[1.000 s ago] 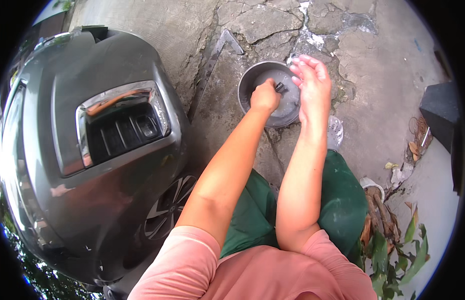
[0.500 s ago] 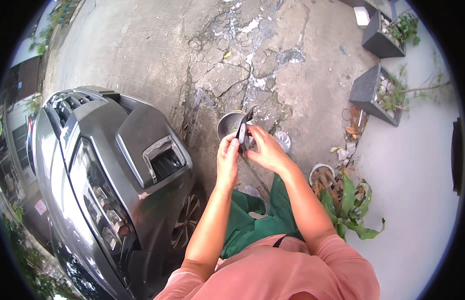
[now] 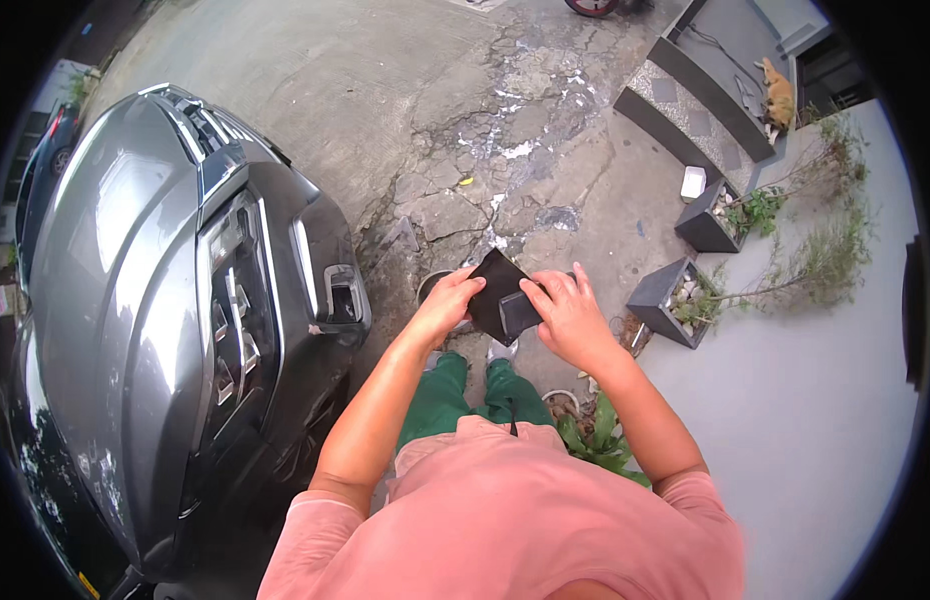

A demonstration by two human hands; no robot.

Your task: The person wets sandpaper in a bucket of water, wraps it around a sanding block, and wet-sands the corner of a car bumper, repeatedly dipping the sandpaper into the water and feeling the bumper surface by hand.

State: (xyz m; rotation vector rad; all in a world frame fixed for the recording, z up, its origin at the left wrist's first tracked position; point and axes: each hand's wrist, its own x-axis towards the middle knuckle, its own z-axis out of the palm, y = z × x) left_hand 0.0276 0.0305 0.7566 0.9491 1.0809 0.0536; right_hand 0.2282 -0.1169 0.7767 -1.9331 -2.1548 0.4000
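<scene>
Spread flat in front of me is a black wallet (image 3: 498, 285), with a glossy dark window panel on its right part. My left hand (image 3: 451, 302) pinches its left corner, thumb on top and fingers folded beneath. My right hand (image 3: 569, 316) grips the right side, its thumb beside the panel and some fingertips raised behind. Below the wallet, partly covered by my left hand, a grey round bowl (image 3: 428, 288) rests on the ground. Whatever the wallet's pockets contain cannot be made out.
A dark grey car (image 3: 135, 330) stands close on my left. To the right, two angular planters (image 3: 665, 305) line a white wall (image 3: 785, 420), and a leafy potted plant (image 3: 605, 440) sits near my leg. Cracked concrete (image 3: 445, 215) lies ahead. An orange-and-white animal (image 3: 778, 95) lies by a step.
The wallet was edge-on between my hands and now lies spread, its face toward me. My hands have moved apart, and the view has tilted up, showing the step and animal.
</scene>
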